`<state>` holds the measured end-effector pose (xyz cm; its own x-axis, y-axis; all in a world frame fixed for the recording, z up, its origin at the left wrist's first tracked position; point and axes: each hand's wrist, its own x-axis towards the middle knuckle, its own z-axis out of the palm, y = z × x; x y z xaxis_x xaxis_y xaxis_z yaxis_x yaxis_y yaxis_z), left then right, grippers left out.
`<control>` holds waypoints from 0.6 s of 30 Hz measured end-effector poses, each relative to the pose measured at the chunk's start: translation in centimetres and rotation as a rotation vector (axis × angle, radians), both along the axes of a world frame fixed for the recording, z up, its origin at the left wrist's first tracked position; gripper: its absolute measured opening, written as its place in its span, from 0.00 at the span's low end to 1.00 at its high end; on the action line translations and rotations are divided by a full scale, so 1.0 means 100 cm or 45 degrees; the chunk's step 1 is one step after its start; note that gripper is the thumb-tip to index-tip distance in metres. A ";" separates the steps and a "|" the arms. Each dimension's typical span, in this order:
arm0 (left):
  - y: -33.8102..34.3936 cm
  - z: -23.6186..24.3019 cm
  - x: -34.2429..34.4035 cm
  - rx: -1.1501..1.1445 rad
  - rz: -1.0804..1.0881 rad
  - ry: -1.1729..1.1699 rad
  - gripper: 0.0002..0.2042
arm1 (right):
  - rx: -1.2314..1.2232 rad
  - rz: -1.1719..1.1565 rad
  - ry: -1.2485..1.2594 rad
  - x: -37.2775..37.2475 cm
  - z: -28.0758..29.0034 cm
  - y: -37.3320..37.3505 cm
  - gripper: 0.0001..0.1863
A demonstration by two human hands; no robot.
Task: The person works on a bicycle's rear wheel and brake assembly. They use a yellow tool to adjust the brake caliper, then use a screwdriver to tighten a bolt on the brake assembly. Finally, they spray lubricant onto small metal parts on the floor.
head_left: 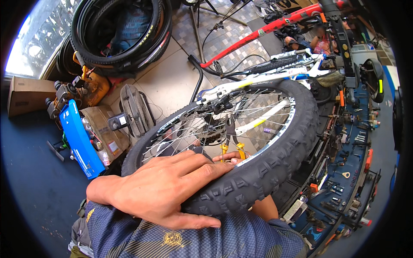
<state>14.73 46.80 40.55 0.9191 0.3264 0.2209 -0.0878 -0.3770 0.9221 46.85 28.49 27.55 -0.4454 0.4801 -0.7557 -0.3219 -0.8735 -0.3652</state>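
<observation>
A bicycle wheel with a knobby black tire (234, 195) stands in front of me, close against my body. My left hand (161, 185) lies across the near left part of this tire, thumb on the near side and fingers reaching over toward the rim. From beneath the tire comes my right forearm; the fingers of my right hand (232, 158) show through the spokes, closed around yellow-handled pliers (240, 148). The pliers' dark jaws point up among the spokes, near the hub. Much of the right hand is hidden by the tire and rim. A white frame (266, 115) runs behind the wheel.
Several tires (161, 38) are piled at the far left. Below them are a fan (133, 109), a cardboard box (103, 118) and a blue panel (77, 137). Along the right runs a blue bench (320, 206) strewn with tools. A red frame tube (266, 29) crosses the back; another person (322, 43) is beyond.
</observation>
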 end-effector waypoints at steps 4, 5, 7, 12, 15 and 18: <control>0.000 0.001 0.001 -0.016 -0.010 0.021 0.43 | 0.063 -0.149 0.123 -0.001 -0.001 0.001 0.26; 0.000 0.001 0.001 0.000 -0.002 0.007 0.43 | 0.076 -0.185 0.158 -0.002 -0.001 0.001 0.19; 0.000 0.001 0.001 -0.025 -0.018 0.030 0.43 | 0.071 -0.164 0.082 -0.005 -0.001 -0.001 0.18; 0.000 0.001 0.000 -0.020 -0.011 0.022 0.43 | 0.266 -0.375 -0.105 -0.022 -0.006 -0.012 0.18; 0.000 0.001 0.000 -0.028 -0.009 0.024 0.43 | 0.242 -0.418 0.192 -0.020 -0.011 -0.013 0.23; -0.001 0.002 0.001 -0.032 0.026 0.017 0.43 | 0.208 -0.449 0.318 -0.013 -0.014 -0.010 0.23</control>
<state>14.79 46.74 40.72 0.9150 0.3503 0.2003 -0.0679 -0.3556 0.9322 45.59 27.51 26.12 -0.3922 0.7388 -0.5481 -0.6848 -0.6323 -0.3622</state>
